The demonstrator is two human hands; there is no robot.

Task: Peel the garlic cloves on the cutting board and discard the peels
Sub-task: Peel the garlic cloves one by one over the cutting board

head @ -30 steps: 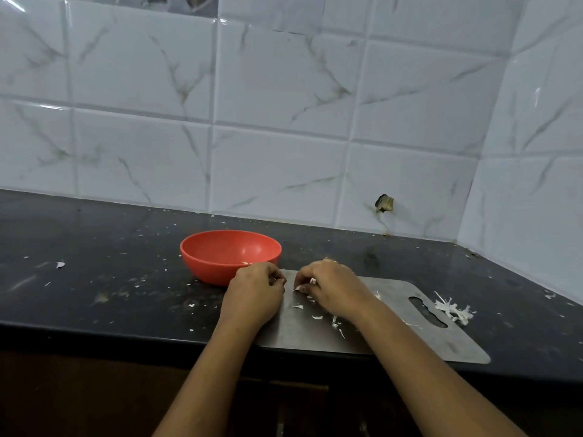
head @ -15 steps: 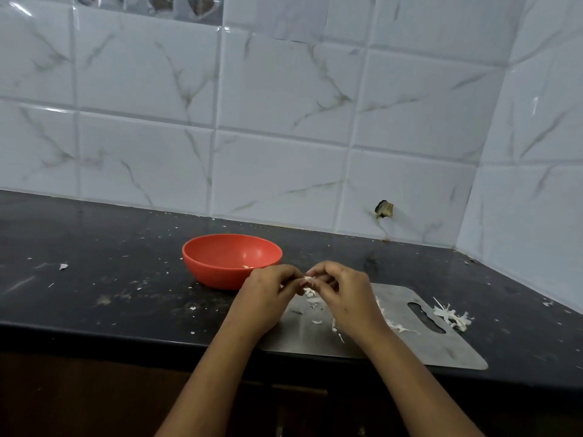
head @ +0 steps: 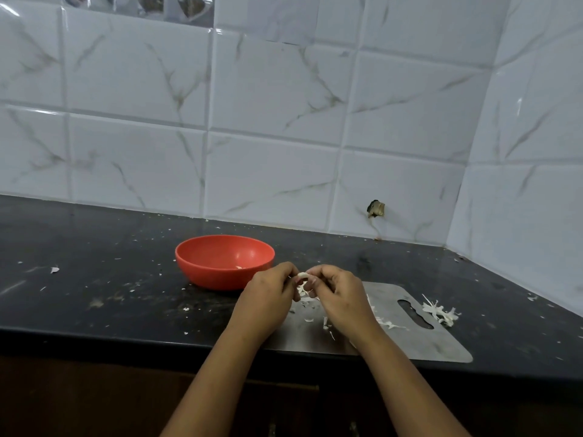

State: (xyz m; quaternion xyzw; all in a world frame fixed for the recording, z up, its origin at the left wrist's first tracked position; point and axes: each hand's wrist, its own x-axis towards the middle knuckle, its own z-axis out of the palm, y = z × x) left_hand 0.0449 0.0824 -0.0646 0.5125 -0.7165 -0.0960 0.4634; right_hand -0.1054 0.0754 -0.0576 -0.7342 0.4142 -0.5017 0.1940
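Note:
A small white garlic clove [head: 302, 275] is pinched between the fingertips of my left hand [head: 268, 294] and my right hand [head: 339, 293], a little above the steel cutting board [head: 407, 339]. Loose white peel scraps [head: 307, 302] lie on the board under my fingers. More peel bits [head: 389, 324] lie beside my right wrist. An orange bowl [head: 220, 263] stands just left of my left hand, with a small pale piece inside it.
A pile of white peels [head: 441, 312] lies on the black counter [head: 94, 279] off the board's right end. Small flecks are scattered over the counter. White tiled walls close the back and right side. The counter's front edge runs under my forearms.
Both hands rose from the board and came together. The clove that was down among the peels is now held up between the fingertips of both hands.

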